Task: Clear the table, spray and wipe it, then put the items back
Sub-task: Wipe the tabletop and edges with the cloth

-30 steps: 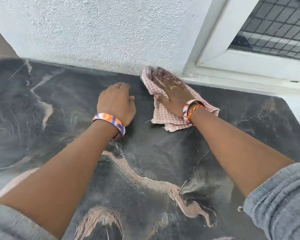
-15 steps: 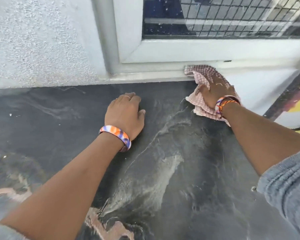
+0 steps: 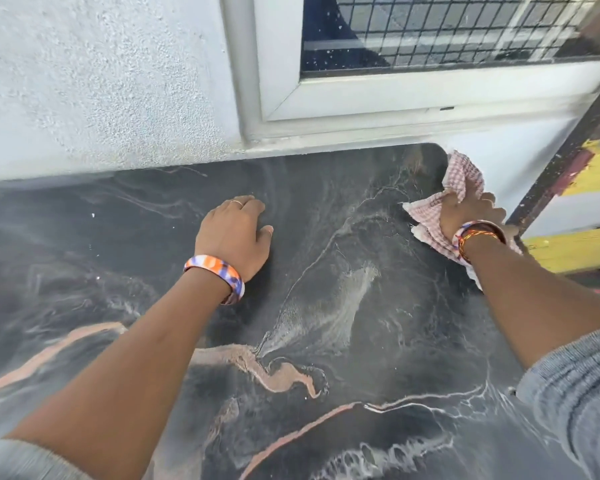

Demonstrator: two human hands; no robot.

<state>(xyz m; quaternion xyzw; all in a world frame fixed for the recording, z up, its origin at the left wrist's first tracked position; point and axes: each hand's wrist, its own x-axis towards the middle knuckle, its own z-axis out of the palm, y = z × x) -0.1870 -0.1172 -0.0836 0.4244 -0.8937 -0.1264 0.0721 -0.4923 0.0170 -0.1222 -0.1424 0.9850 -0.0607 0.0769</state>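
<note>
The pink checked cloth (image 3: 459, 188) is bunched at the far right corner of the dark marbled desk (image 3: 326, 306), its length running along the right edge and partly overhanging it. It is gripped by the right hand (image 3: 468, 213), fingers curled round it. Half a second ago it lay further left, under the window frame (image 3: 361, 112). The left hand (image 3: 234, 233) is rested on the desk mid-surface, fingers loosely bent, with bare surface between and before the hands.

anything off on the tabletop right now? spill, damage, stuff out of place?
Nothing damaged or spilled. The dark marble table shows pale dusty smears near its middle, which may be residue or veining. The checked cloth hangs partly over the far right corner under the right hand. The left hand rests on the surface.
</note>
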